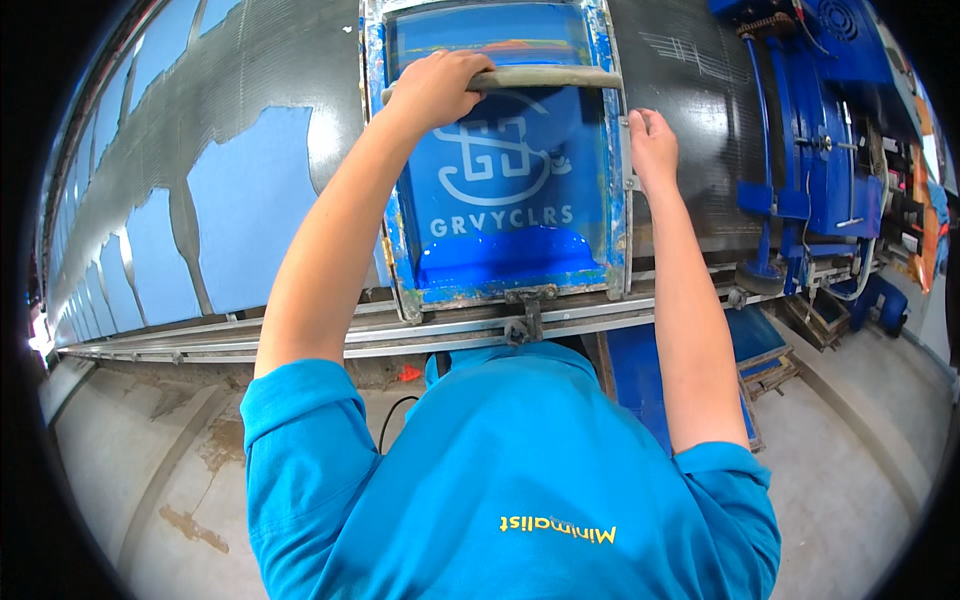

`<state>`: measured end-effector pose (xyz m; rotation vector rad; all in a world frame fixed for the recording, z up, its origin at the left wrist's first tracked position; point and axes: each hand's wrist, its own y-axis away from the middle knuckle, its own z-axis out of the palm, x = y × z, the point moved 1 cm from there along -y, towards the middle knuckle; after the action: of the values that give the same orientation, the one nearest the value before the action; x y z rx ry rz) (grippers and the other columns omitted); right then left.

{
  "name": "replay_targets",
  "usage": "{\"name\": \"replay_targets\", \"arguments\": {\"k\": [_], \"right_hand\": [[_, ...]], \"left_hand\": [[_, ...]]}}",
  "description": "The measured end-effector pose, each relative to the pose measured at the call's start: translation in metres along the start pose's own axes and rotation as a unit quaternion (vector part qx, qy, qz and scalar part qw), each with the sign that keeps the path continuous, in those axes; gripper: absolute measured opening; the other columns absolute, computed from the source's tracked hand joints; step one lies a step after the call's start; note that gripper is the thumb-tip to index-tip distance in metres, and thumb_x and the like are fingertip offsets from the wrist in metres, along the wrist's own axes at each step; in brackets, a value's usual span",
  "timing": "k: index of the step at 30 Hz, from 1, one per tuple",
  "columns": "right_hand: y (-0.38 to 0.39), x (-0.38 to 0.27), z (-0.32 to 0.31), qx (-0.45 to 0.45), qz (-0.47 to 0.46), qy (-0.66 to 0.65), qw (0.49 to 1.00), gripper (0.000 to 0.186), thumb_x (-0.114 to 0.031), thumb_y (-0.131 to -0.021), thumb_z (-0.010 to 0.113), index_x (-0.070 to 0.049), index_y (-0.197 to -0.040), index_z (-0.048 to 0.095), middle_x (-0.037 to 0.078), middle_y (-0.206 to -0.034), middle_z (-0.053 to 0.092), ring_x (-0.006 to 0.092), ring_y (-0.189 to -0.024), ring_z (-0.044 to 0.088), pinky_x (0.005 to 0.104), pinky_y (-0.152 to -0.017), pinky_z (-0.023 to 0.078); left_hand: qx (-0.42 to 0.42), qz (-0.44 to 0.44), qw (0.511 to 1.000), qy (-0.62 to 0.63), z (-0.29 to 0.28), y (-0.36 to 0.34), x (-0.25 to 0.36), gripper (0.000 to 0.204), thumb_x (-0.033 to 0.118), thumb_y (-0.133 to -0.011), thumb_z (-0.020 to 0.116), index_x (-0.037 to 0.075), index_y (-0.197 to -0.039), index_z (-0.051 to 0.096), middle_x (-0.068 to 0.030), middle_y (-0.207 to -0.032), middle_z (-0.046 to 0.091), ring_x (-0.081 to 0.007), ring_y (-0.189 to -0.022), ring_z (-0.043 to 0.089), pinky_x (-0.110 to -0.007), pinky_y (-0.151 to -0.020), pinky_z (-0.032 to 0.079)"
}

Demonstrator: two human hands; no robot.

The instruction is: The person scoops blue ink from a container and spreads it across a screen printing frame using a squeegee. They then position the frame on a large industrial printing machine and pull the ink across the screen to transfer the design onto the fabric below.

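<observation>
A screen printing frame (397,215) with paint-spattered blue edges lies in front of me on the long dark printing table. Its mesh (480,205) carries a pale emblem with lettering, and a pool of bright blue ink (505,255) spreads along the near end. Toward the far end, a squeegee (550,77) with a worn bar-like handle spans the frame crosswise. My left hand (437,88) is closed round the squeegee's left part. At the frame's right edge, my right hand (654,152) has its fingers curled against the metal side; part of its grip is hidden.
Light blue fabric pieces (250,165) lie flat on the table to the left. A metal rail (220,338) runs along its near edge. Blue machinery (825,150) stands at the right, and more screens (640,375) rest below the rail beside my right arm.
</observation>
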<state>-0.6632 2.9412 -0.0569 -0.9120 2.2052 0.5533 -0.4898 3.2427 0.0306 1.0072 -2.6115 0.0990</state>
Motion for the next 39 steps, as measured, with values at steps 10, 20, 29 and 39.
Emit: {"name": "replay_targets", "arguments": {"k": [10,20,29,39], "right_hand": [[-0.004,0.005,-0.002,-0.013,-0.031,-0.087,0.996,0.033,-0.034,-0.098,0.06,-0.009,-0.114,0.074,0.019,-0.109,0.075,0.0355,-0.105,0.071,0.0412,-0.092,0.052],[0.002,-0.002,-0.008,-0.044,-0.035,-0.006,0.998,0.037,-0.038,-0.1,0.055,-0.013,-0.122,0.07,0.017,-0.114,0.074,0.0362,-0.109,0.069,0.0448,-0.095,0.051],[-0.003,0.002,-0.006,-0.068,0.008,-0.098,0.993,0.038,-0.039,-0.103,0.052,-0.009,-0.117,0.072,0.014,-0.106,0.074,0.0274,-0.1,0.07,0.038,-0.09,0.051],[0.004,-0.038,-0.019,-0.036,0.034,-0.076,0.996,0.043,-0.038,-0.099,0.067,0.0,-0.118,0.071,0.011,-0.095,0.071,0.0198,-0.09,0.066,0.0342,-0.085,0.051]], "left_hand": [[-0.023,-0.033,0.999,-0.001,0.045,0.146,0.097,0.056,0.012,-0.075,0.08,0.014,-0.129,0.065,-0.0099,-0.128,0.067,-0.0324,-0.117,0.063,-0.044,-0.098,0.051],[-0.04,-0.032,0.997,0.063,0.041,0.231,0.157,0.059,0.002,-0.072,0.073,0.009,-0.129,0.064,-0.0116,-0.125,0.071,-0.0325,-0.111,0.068,-0.045,-0.094,0.054],[0.091,0.025,0.995,0.022,-0.006,0.074,0.049,0.03,0.011,-0.082,0.07,0.012,-0.111,0.071,-0.0107,-0.102,0.074,-0.0351,-0.097,0.07,-0.047,-0.084,0.056],[-0.053,-0.029,0.998,0.02,-0.033,-0.033,-0.035,0.038,0.035,-0.087,0.074,0.013,-0.118,0.073,-0.0132,-0.103,0.076,-0.0363,-0.101,0.071,-0.047,-0.085,0.057]]}}
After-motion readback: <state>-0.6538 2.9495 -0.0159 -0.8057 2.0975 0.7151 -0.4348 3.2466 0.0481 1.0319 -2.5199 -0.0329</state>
